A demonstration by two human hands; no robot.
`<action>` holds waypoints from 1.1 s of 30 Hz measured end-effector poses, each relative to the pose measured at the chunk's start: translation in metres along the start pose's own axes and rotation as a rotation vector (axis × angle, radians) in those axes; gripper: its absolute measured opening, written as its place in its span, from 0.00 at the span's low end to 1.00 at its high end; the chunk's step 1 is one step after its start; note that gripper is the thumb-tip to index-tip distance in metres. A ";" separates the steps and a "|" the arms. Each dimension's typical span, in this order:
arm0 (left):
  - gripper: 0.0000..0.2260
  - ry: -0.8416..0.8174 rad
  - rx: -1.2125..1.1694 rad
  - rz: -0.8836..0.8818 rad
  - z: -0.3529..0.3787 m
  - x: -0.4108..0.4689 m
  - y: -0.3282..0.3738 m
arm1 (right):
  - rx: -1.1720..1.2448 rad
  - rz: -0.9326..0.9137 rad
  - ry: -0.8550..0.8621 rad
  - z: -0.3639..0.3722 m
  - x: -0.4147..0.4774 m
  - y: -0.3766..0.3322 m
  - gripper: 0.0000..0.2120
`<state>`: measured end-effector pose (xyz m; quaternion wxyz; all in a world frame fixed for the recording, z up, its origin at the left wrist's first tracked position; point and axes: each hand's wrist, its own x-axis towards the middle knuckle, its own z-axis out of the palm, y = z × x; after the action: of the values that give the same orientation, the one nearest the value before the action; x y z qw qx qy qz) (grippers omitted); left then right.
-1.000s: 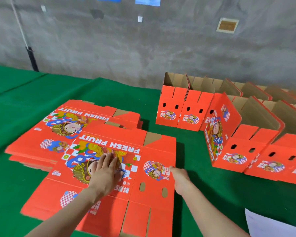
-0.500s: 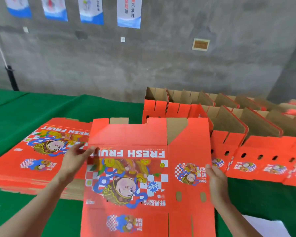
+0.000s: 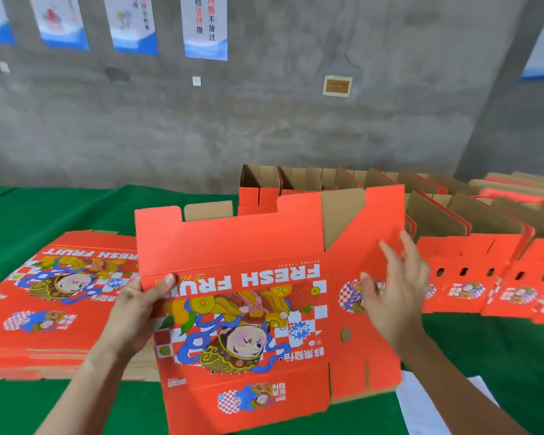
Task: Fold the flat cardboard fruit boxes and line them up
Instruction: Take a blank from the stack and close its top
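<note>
A person holds one red printed flat box (image 3: 239, 277) upright over the near middle of the green surface (image 3: 60, 208), its "FRESH FRUIT" face turned toward the camera and upside down. The left forearm rises from the near left corner. The left hand (image 3: 132, 312) pinches the box's left edge, with the thumb (image 3: 165, 282) laid on the printed front and the fingers curled out of sight behind the cardboard. The right forearm comes up from the near right. The right hand (image 3: 393, 299) is spread flat with its fingers (image 3: 409, 246) straight and apart, pointing upward, and lies against the narrow side panel, which angles away from the main face along its crease so that brown inner cardboard shows above it. This hand grips nothing. A stack of flat boxes (image 3: 44, 293) lies toward the left edge of the surface. The folded boxes (image 3: 453, 221) stand in rows along the far and right edges, open tops up. A white sheet (image 3: 421, 409) lies at the near right edge.
</note>
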<state>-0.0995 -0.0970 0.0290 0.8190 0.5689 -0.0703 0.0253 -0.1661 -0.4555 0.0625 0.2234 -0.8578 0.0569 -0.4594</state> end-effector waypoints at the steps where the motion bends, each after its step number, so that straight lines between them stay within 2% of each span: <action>1: 0.09 0.007 -0.001 0.015 0.004 -0.003 0.002 | -0.010 -0.062 -0.016 0.000 0.003 -0.006 0.24; 3: 0.11 0.031 0.018 0.040 0.012 -0.008 0.004 | 0.032 -0.170 -0.079 0.002 0.008 -0.017 0.22; 5: 0.10 0.021 0.031 0.053 0.020 -0.014 0.006 | 0.111 -0.172 -0.180 0.003 0.012 -0.028 0.22; 7: 0.07 0.000 0.040 0.069 0.023 -0.021 0.008 | 0.143 -0.111 -0.267 0.004 0.017 -0.035 0.21; 9: 0.07 -0.006 0.038 0.081 0.022 -0.027 0.009 | 0.181 -0.003 -0.368 0.003 0.021 -0.038 0.16; 12: 0.08 -0.007 0.035 0.101 0.018 -0.031 0.005 | 0.314 0.200 -0.656 -0.002 0.028 -0.040 0.14; 15: 0.11 -0.024 0.069 0.149 0.015 -0.034 0.005 | 0.443 0.195 -0.883 -0.010 0.030 -0.043 0.13; 17: 0.20 -0.092 0.067 0.187 0.014 -0.033 0.009 | 0.464 0.175 -0.886 -0.014 0.032 -0.045 0.15; 19: 0.26 -0.139 0.070 0.217 0.013 -0.032 0.011 | 0.458 0.184 -0.835 -0.014 0.031 -0.044 0.12; 23: 0.20 -0.177 0.057 0.178 0.015 -0.026 0.018 | 0.442 0.232 -0.786 -0.014 0.028 -0.041 0.06; 26: 0.08 -0.214 0.137 0.112 0.020 -0.024 0.030 | 0.477 0.247 -0.781 -0.019 0.029 -0.040 0.09; 29: 0.31 -0.170 0.194 -0.018 0.019 -0.017 0.035 | 0.499 0.232 -0.754 -0.025 0.028 -0.040 0.07; 30: 0.34 -0.142 0.211 -0.049 0.019 -0.014 0.040 | 0.506 0.220 -0.741 -0.027 0.028 -0.040 0.08; 33: 0.34 -0.095 0.306 -0.081 0.019 -0.011 0.053 | 0.500 0.179 -0.686 -0.035 0.027 -0.038 0.13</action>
<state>-0.1182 -0.0957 0.0826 0.7187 0.6901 -0.0813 -0.0244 -0.1830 -0.4407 0.1162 0.4694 -0.8719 -0.0597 -0.1264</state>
